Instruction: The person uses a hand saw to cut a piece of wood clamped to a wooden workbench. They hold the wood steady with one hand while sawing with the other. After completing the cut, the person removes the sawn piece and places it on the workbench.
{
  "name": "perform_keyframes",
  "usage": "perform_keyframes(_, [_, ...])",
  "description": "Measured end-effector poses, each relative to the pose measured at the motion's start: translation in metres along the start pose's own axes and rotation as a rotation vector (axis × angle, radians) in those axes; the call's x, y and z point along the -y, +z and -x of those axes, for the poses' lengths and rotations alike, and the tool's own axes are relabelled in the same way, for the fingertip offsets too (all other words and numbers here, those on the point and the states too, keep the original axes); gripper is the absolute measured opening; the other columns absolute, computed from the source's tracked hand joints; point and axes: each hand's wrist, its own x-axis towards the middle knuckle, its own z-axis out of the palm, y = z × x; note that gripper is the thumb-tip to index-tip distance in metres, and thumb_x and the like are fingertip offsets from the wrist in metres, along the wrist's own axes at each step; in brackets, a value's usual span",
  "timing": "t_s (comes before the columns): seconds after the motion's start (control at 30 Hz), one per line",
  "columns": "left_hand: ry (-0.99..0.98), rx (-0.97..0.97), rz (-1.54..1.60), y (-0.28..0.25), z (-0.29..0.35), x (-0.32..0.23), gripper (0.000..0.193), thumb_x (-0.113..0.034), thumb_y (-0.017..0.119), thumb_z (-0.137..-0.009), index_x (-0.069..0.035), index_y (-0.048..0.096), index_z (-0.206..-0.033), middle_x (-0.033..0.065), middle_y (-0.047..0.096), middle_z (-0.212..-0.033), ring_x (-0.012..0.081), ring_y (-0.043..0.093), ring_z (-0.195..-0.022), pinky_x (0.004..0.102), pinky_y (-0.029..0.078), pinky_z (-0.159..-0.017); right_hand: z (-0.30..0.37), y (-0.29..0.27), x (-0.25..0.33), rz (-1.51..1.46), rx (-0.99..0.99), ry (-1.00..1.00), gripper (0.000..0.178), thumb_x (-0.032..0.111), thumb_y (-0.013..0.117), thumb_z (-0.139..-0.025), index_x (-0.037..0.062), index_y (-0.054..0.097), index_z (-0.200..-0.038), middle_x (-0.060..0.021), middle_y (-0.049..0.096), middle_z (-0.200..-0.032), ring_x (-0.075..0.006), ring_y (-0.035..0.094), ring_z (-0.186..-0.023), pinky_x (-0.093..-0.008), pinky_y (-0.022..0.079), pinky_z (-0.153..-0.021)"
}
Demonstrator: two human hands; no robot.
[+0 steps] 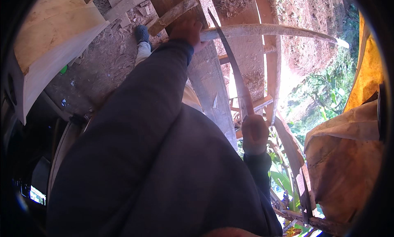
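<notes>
Over the plank [213, 85]: left hand [186, 32] fingers clamp stiff, light curved stick [271, 30] near its end; right hand [254, 132] fingers clamped on long blade [234, 68] handle.

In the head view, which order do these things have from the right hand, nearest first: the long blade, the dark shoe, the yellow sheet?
From the right hand:
1. Long blade: held in this hand, running up and left.
2. Yellow sheet: off to the right, at the picture's edge.
3. Dark shoe: far upper left, on the dirt ground.
</notes>
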Motion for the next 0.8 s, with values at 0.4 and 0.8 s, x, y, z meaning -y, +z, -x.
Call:
perform_keyframes(0.4, [-0.03, 0.135, 0.032, -0.006, 0.004, -0.009, 0.058, -0.053, 0.084, -0.084, -0.014, 0.069, -0.124, 0.01, 0.069, -0.121, 0.0305, 0.067, -0.118, 0.0458, 0.055, -0.102, -0.178, 0.089, -0.023, -0.188, -0.018, -0.109, 0.008, -0.001, 0.06, -0.103, 0.0014, 0.064, -0.11, -0.0034, 0.065, -0.089, -0.0082, 0.059, -0.082, -0.0277, 0.05, -0.074])
perform_keyframes(0.8, [-0.043, 0.033, 0.041, 0.0, 0.002, -0.001, 0.047, -0.05, 0.085, -0.083, -0.01, 0.07, -0.104, 0.0132, 0.072, -0.109, 0.0328, 0.069, -0.11, 0.0476, 0.056, -0.095, -0.015, 0.016, -0.019, -0.09, 0.189, 0.023, 0.022, -0.014, 0.051, -0.096, 0.0051, 0.058, -0.104, -0.0025, 0.061, -0.095, -0.0061, 0.052, -0.083, -0.0237, 0.042, -0.074])
